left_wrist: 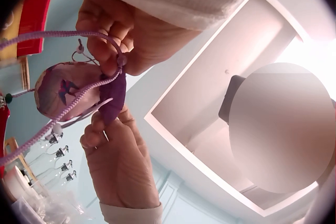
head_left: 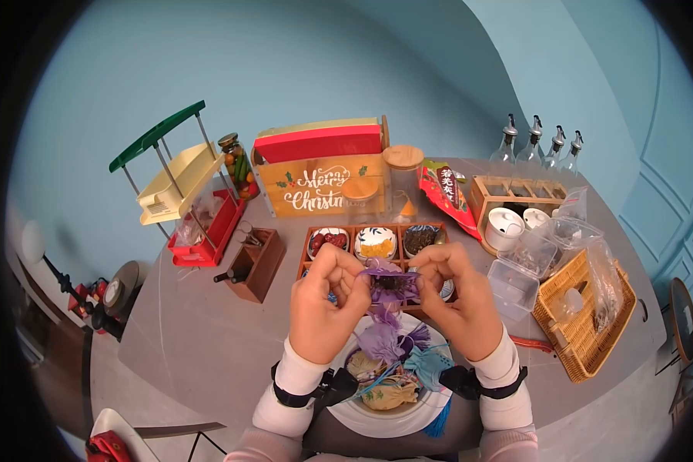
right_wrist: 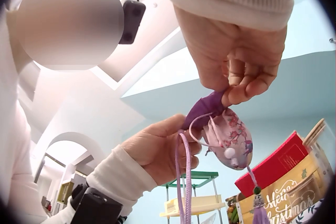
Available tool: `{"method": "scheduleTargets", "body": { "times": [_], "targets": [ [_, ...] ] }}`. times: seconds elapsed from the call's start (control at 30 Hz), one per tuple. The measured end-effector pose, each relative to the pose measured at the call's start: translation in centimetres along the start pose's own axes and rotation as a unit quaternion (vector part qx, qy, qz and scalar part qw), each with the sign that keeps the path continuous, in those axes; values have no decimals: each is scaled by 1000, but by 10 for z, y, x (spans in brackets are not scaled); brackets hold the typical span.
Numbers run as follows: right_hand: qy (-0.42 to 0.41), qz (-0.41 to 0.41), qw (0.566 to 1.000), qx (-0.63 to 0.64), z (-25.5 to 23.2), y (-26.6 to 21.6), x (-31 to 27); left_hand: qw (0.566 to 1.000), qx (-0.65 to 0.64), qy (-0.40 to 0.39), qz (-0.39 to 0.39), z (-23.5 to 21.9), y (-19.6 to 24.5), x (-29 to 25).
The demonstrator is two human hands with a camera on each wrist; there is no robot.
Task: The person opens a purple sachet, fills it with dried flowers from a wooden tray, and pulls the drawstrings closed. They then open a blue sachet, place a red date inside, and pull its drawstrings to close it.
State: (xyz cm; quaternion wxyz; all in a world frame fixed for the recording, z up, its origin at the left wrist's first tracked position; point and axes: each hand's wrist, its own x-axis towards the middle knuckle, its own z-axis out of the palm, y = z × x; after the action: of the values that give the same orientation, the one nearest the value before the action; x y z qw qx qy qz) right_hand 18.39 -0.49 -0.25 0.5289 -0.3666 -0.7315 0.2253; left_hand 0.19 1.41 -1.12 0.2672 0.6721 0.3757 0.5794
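While the left hand [head_left: 327, 304] and right hand [head_left: 458, 300] pinch opposite sides of a small purple-rimmed floral fabric pouch [head_left: 395, 295], dark dried filling [head_left: 385, 284] shows in its mouth. A slipped pinch or an uneven tug could tip the pouch and scatter its filling, while the loose braided lilac cords [left_wrist: 52, 34] could tangle round the fingers or snag. Crumbs caught in the fabric's folds might leave a gap at the neck.

Nearest the wearer, at 6 o'clock from the hands, a round white dish [head_left: 389, 428] holds a pale purple pouch [head_left: 379, 341], a light-blue pouch [head_left: 427, 364] and a beige pouch [head_left: 389, 395], where stray bits could lodge. At 12 o'clock, a reddish-brown wooden compartment tray [head_left: 303, 252] bears white bowls of dark red dried fruit [head_left: 329, 242], yellow-orange pieces [head_left: 376, 249] and dark dried matter [head_left: 421, 240]. A clear plastic box [head_left: 513, 289] sits open at 3 o'clock; toward 4, a golden wicker basket [head_left: 556, 341] carries a crumpled clear plastic bag [head_left: 606, 289].
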Motion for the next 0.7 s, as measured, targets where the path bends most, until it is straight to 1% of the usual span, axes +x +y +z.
{"method": "scheduleTargets", "body": {
  "times": [0.03, 0.17, 0.23, 0.27, 0.33, 0.37, 0.43, 0.47, 0.53, 0.57, 0.63, 0.67, 0.7],
  "targets": [
    [-2, 2, 1000, 4, -1, -2, 0, 1000, -22, -4, -16, -1, -1, 1],
    [3, -7, 1000, 9, 2, 5, 0, 999, 1, -34, -33, -5, 4, 3],
    [21, 0, 997, 70, 1, 9, 0, 990, 13, -124, -64, -10, 9, 4],
    [21, 0, 997, 70, -1, 9, 0, 990, 13, -124, -64, -11, 5, 5],
    [35, 20, 994, 97, -4, 6, 0, 997, 27, -65, 28, -11, -4, 7],
    [36, 19, 994, 97, -5, 4, 0, 997, 27, -65, 28, -11, -3, 9],
    [30, 60, 986, 152, -6, -1, 0, 987, -24, -125, 96, -11, 1, 11],
    [30, 59, 986, 152, -5, -1, -1, 987, -24, -125, 96, -11, 3, 10],
    [11, 65, 982, 176, -3, -2, -1, 970, 22, -214, 115, -9, 8, 9],
    [10, 65, 982, 176, -3, -2, -2, 970, 22, -213, 115, -9, 8, 10],
    [4, 63, 983, 171, -3, 0, -3, 942, 113, -274, 157, -10, 7, 12],
    [4, 63, 983, 171, -3, -1, -3, 942, 113, -274, 157, -9, 6, 11],
    [10, 58, 985, 164, -4, -1, -3, 946, 94, -279, 135, -8, 5, 10]
  ]
}}
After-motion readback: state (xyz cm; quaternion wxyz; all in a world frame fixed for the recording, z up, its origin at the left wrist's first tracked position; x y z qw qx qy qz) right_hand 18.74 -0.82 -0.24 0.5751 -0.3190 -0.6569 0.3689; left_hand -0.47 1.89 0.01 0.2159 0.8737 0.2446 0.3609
